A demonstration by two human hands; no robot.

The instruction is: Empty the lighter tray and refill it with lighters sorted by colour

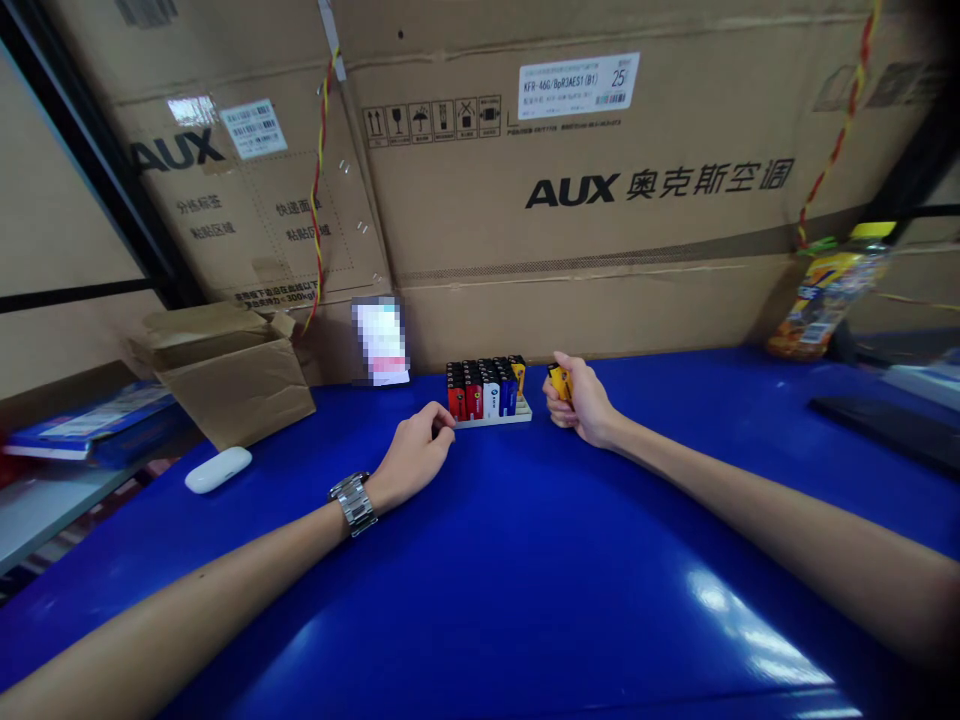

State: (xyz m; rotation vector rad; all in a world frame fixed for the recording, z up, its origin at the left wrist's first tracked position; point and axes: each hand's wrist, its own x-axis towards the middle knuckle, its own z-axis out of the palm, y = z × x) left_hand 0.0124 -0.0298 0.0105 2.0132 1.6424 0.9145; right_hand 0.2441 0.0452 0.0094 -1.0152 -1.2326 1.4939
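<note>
A white plastic tray (495, 421) of upright disposable lighters (484, 390) stands on the blue table (525, 560), the lighters mostly red, white, blue and black. My right hand (583, 401) is shut around a yellow lighter (561, 381), just right of the tray and apart from it. My left hand (415, 457) rests curled on the table, its fingertips close to the tray's front left corner. Nothing shows in its fingers. A metal wristwatch (354, 503) circles my left wrist.
An open cardboard box (240, 385) and a white oval case (217, 470) sit at the table's left. A blurred card (381, 340) stands against a large carton (570, 220) along the back. At right are a plastic-wrapped bottle (825, 300) and a dark flat object (892, 430).
</note>
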